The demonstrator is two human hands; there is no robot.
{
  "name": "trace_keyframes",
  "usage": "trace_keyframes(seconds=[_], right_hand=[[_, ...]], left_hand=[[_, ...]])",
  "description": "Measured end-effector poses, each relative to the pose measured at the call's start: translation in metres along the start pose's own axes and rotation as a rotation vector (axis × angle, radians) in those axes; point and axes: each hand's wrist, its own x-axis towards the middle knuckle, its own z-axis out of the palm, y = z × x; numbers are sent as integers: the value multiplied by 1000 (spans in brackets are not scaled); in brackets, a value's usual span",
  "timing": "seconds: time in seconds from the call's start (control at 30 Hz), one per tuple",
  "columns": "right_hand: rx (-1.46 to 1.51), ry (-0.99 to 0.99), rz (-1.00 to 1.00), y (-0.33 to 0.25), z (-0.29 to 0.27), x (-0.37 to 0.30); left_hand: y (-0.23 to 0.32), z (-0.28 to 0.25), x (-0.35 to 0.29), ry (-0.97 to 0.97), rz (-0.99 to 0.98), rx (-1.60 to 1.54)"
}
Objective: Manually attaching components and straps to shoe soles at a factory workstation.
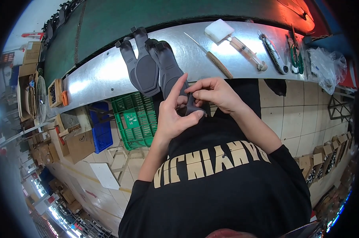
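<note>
Close to my body, my left hand [174, 115] holds a dark grey shoe piece [191, 106], its thumb along the near end and its index finger stretched forward. My right hand [217, 95] pinches the same piece from the right with thumb and index finger. What lies between those fingertips is hidden. Just beyond my left hand, several dark grey shoes lie bottom up on the metal bench edge, among them a left shoe [146, 73] and a right shoe [167, 63]. Their small heels face away from me.
On the metal ledge [92, 77] lie a wooden-handled awl [219, 64], a white block [219, 30], a syringe [247, 52], a utility knife [275, 55] and green-handled scissors [296, 59]. Behind runs a green belt [108, 20]. A green crate [134, 119] stands below left; a plastic bag [328, 69] hangs right.
</note>
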Motion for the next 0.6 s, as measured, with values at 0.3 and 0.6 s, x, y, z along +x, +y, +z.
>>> trace_keyframes(seconds=[0.3, 0.6], right_hand=[[-196, 155, -128, -1, -1, -8], [-273, 103, -37, -15, -4, -18]], left_hand=[[-4, -2, -1, -12, -73, -111], [0, 0, -1, -105, -150, -90]])
